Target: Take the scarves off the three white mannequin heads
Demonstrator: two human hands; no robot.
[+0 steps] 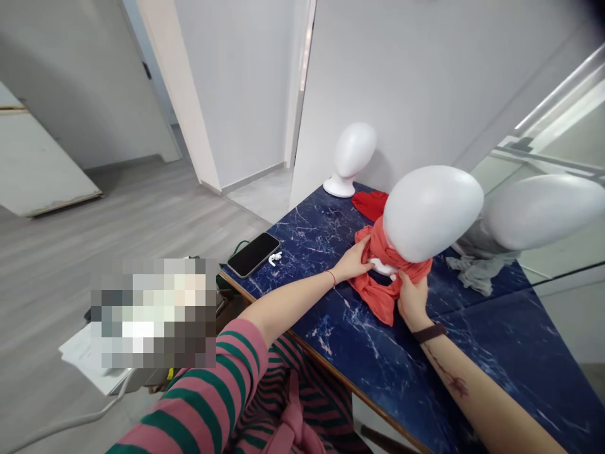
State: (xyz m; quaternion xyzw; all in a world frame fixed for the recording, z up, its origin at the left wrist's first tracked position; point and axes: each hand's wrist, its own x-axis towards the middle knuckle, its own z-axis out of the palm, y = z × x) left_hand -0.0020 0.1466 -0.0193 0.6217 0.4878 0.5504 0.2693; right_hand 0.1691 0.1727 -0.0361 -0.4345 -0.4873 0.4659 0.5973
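A soft, thin red fabric scarf [384,277] is wrapped around the neck of the large smooth white mannequin head [430,211], which stands on the dark blue marble-patterned counter [472,353]; its loose end trails onto the counter just in front of that head. The left hand [352,261] pinches a fold of cloth at the head's left side, and the right hand [412,301] grips the bunched cloth just below the head's base. The scarf looks light, limp and likely to slip on the smooth head, so it is best gathered by its folds close to the neck.
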